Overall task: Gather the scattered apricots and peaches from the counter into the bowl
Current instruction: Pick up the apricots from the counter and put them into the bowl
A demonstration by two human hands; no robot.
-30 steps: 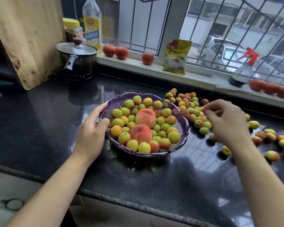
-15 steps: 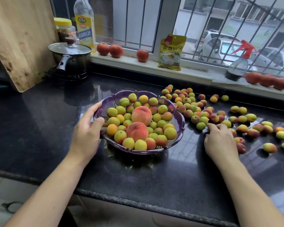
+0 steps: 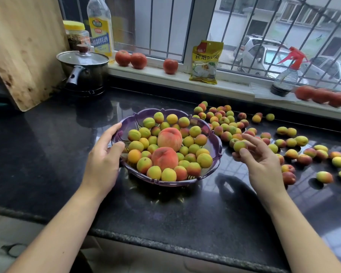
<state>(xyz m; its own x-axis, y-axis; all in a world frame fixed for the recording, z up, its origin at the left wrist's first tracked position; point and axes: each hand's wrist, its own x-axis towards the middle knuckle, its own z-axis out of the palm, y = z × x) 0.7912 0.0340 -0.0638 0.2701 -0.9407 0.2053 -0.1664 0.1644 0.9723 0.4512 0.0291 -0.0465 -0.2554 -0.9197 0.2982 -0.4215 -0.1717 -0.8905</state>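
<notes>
— What do you see around, from the biggest thing?

— I see the black stone counter (image 3: 47, 154) under a barred window (image 3: 165, 26); cars stand outside. A big wooden board (image 3: 22, 46) leans at the left. Beside it is a dark pot (image 3: 85, 73) with a glass lid, and behind it a jar (image 3: 76, 34) and a yellow-label bottle (image 3: 100, 26). On the sill (image 3: 234, 87) I see red tomatoes (image 3: 131, 59), a yellow packet (image 3: 206, 62) and a spray bottle (image 3: 285, 75).

— And the fruit?

— The purple bowl (image 3: 218, 152) is in the middle, already full of apricots, with two peaches (image 3: 168, 138) on top. Many scattered apricots (image 3: 303, 154) lie on the counter at the right of it.

— The hands?

— My left hand (image 3: 102, 160) grips the bowl's left rim, thumb inside. My right hand (image 3: 262, 164) is lifted just beside the bowl's right edge and pinches one apricot (image 3: 239, 145) in the fingertips. This hand covers some fruit behind it.
</notes>
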